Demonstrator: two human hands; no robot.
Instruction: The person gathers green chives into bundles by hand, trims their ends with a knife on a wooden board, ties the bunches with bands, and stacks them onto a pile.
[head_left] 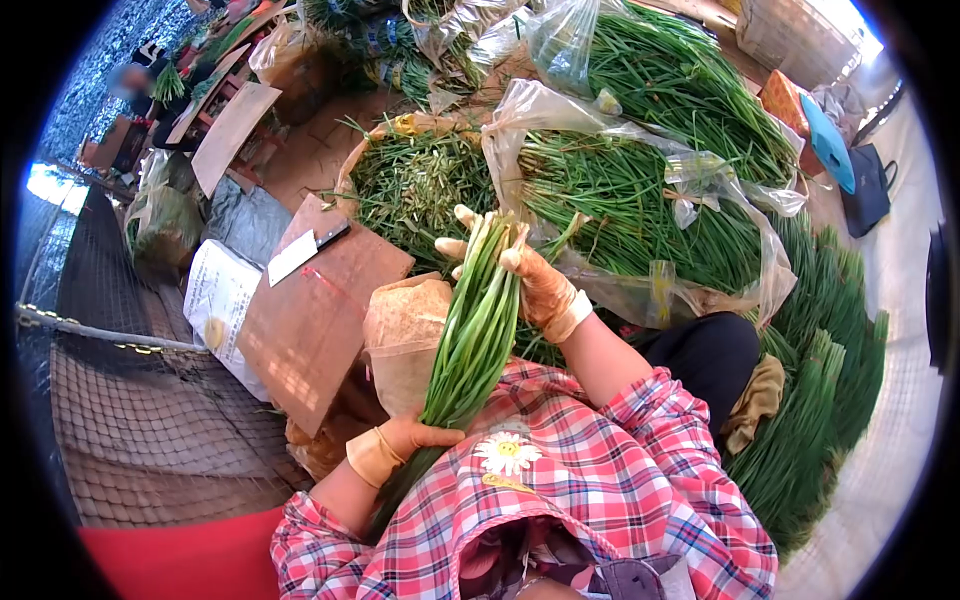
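Observation:
A long bundle of green chives (465, 345) lies slantwise in front of my chest, its pale stem ends pointing up and away from me. My left hand (412, 436), with a cream cuff at the wrist, wraps round the leafy lower part. Near the pale ends, my gloved right hand (540, 287) grips the bundle, with its fingers showing on the far side. The leaf tips below my left hand are partly hidden by my sleeve. Left of the bundle, a cleaver (305, 252) with a black handle rests on a wooden board (318, 305).
Trimmed chive scraps (425, 185) fill a sack ahead. Plastic-wrapped chives (640, 205) lie to the front right, and more chive bundles (800, 440) are stacked at my right. A tan cloth-covered block (408, 325) stands beside the board. Another person (130, 80) is at the far left.

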